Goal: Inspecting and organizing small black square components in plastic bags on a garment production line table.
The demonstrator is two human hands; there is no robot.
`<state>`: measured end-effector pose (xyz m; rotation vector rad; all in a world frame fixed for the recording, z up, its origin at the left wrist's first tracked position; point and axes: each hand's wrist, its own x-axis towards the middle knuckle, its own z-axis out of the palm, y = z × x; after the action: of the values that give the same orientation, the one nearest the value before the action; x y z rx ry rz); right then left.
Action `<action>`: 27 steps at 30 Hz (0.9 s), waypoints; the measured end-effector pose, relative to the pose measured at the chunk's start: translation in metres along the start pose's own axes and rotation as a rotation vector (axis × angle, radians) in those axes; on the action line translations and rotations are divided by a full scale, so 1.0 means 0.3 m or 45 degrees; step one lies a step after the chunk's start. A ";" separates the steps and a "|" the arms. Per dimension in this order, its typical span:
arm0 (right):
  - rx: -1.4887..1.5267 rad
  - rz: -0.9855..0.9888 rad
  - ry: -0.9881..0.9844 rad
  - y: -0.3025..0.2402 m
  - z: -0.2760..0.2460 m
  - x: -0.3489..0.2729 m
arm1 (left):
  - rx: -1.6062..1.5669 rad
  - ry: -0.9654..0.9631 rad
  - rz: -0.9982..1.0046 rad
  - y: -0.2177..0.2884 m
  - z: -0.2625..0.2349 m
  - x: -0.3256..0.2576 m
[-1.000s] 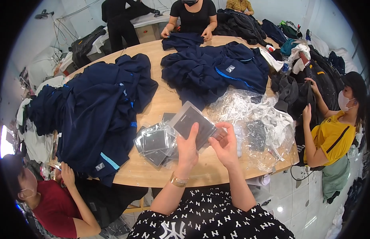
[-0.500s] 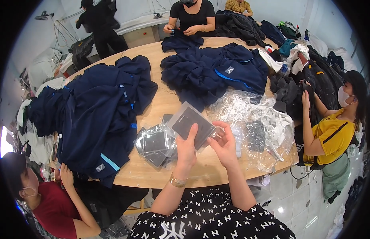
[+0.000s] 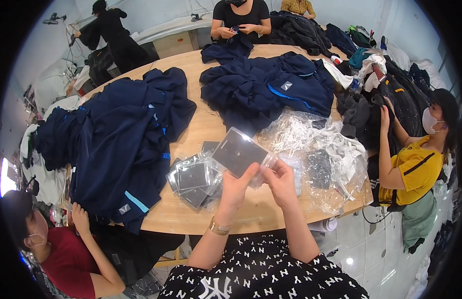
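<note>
Left hand pinching clear packet holding dark card, right hand fingers curled on packet's edge; wooden table beneath

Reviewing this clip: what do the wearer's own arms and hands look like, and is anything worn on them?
Both forearms are bare, with no sleeves reaching them and no gloves. The left hand has a gold-coloured wristband at its wrist; the right hand shows nothing on its wrist. The arms come up from a black top printed all over with small white marks.

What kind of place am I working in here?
Likely a garment packing workshop: navy jackets piled on a wooden table, clear bags heaped beside them, several workers handling clothes.
</note>
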<state>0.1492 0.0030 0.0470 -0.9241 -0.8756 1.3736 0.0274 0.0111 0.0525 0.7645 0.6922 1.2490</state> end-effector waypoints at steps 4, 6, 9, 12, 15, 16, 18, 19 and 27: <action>0.430 0.190 -0.009 -0.019 0.005 -0.015 | 0.089 0.186 0.202 -0.005 -0.016 -0.003; 0.146 0.088 -0.011 0.028 -0.020 -0.001 | 0.285 0.189 0.264 -0.024 -0.056 -0.003; -0.169 -0.051 0.035 0.061 -0.019 0.000 | 0.496 0.185 0.053 -0.021 -0.078 -0.038; -0.139 -0.140 0.058 0.110 -0.028 0.000 | 0.690 0.045 -0.047 -0.044 -0.107 -0.070; -0.148 -0.168 0.034 0.142 -0.022 -0.007 | 0.543 0.093 -0.101 -0.076 -0.122 -0.088; -0.119 -0.076 0.026 0.144 -0.016 -0.010 | 0.539 0.098 -0.105 -0.081 -0.130 -0.090; -0.093 0.021 0.019 0.142 0.000 -0.015 | 0.711 0.159 0.033 -0.089 -0.142 -0.095; -0.108 0.082 0.038 0.136 0.011 -0.014 | 0.709 0.161 0.029 -0.095 -0.147 -0.098; -0.319 0.056 0.013 0.245 -0.012 -0.039 | 0.737 0.155 -0.036 -0.136 -0.189 -0.129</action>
<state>0.1226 -0.0100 -0.0216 -1.1464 -1.0409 1.3143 -0.0027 -0.0255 -0.0117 1.1494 1.1866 1.0802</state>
